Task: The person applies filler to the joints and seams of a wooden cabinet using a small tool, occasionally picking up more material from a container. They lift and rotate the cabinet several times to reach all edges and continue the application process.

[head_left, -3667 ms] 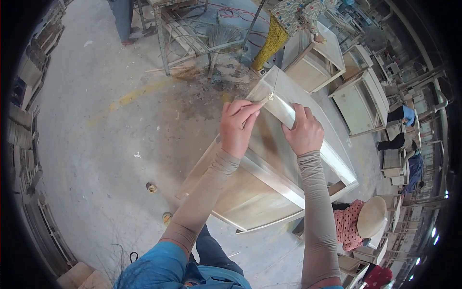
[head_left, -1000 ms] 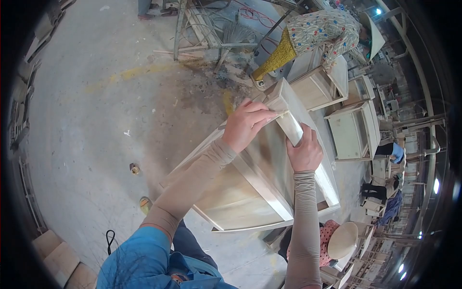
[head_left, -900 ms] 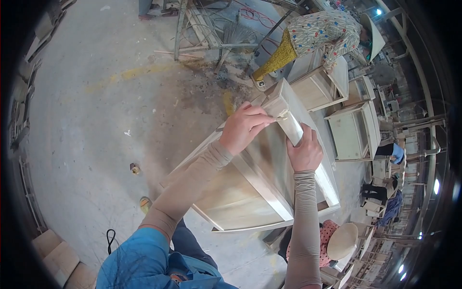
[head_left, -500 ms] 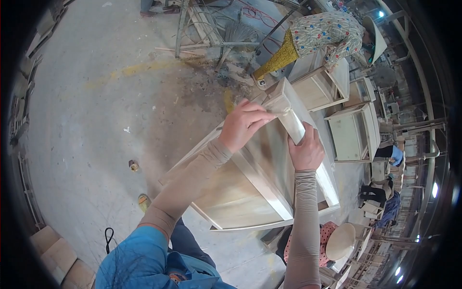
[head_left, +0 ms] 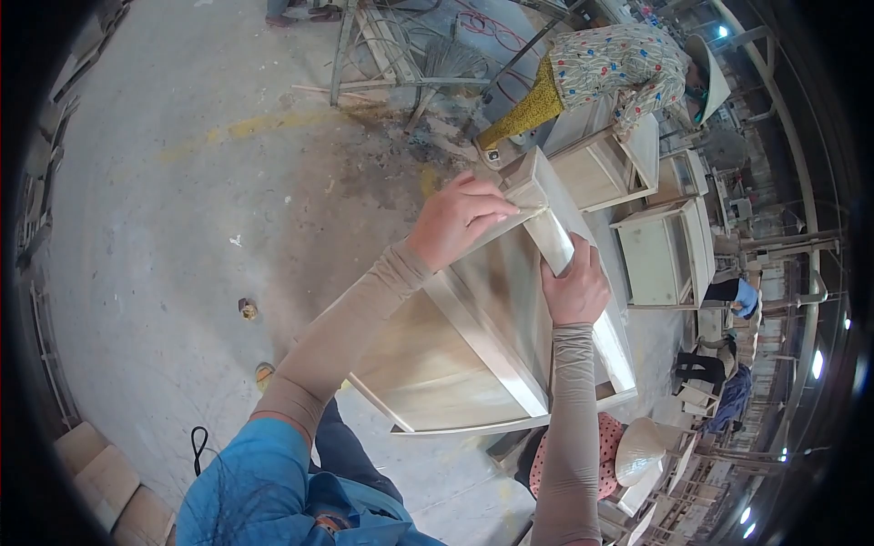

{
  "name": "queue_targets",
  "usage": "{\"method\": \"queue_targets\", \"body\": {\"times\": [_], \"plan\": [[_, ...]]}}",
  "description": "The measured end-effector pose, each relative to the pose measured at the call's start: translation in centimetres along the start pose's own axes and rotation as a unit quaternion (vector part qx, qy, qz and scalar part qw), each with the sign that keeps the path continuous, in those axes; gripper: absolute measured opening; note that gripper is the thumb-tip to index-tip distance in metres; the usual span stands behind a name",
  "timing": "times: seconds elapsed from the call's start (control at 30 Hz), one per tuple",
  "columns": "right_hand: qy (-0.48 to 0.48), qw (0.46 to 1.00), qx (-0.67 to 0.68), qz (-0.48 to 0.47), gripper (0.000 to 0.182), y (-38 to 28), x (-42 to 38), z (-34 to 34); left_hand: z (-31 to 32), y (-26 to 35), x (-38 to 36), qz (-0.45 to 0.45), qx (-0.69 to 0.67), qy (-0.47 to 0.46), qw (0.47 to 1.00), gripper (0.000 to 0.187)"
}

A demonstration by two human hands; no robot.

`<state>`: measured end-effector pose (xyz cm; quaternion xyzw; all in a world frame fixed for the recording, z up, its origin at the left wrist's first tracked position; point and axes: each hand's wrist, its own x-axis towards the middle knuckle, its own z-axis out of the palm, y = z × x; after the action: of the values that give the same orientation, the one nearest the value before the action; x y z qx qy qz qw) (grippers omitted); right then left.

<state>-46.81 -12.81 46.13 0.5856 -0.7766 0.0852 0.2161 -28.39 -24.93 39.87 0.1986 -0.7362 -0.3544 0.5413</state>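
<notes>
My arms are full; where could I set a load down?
Bare floor lies left of the brown lump, bordered by the yellow stripe beyond and flat boards nearer. Crowded: right of the wooden cabinet in hand, other cabinets and a person in a dotted top.

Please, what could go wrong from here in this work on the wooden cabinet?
The bare left hand is at a corner of the pale, boxy wooden cabinet, so a splinter might prick it.

The small brown-yellow lump on the grey floor, near the yellowish shoe, could perhaps cause a stumble.
</notes>
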Motion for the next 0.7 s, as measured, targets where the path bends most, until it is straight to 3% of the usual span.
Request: {"method": "queue_targets", "body": {"times": [0.1, 0.3, 0.4, 0.6, 0.7], "plan": [[-0.001, 1.0, 0.004, 0.002, 0.056, 0.1, -0.1, -0.1, -0.3, 0.3, -0.3, -0.008, -0.023, -0.039, 0.999, 0.018], [-0.007, 1.0, 0.003, 0.003, 0.057, 0.0, -0.1, -0.1, 0.0, 0.3, 1.0, -0.004, 0.002, 0.009, 1.0, 0.018], [-0.005, 1.0, 0.006, 0.004, 0.057, -0.1, 0.0, -0.2, -0.1, 1.0, 0.1, -0.029, -0.015, -0.048, 0.998, 0.019], [-0.009, 1.0, 0.007, 0.005, 0.058, -0.1, 0.0, -0.1, 0.4, 0.6, 0.2, -0.003, 0.006, 0.001, 1.0, 0.019], [-0.007, 1.0, 0.006, 0.004, 0.058, -0.2, 0.0, -0.1, 0.4, 1.4, -1.3, -0.042, -0.016, -0.034, 0.998, 0.02]]}}
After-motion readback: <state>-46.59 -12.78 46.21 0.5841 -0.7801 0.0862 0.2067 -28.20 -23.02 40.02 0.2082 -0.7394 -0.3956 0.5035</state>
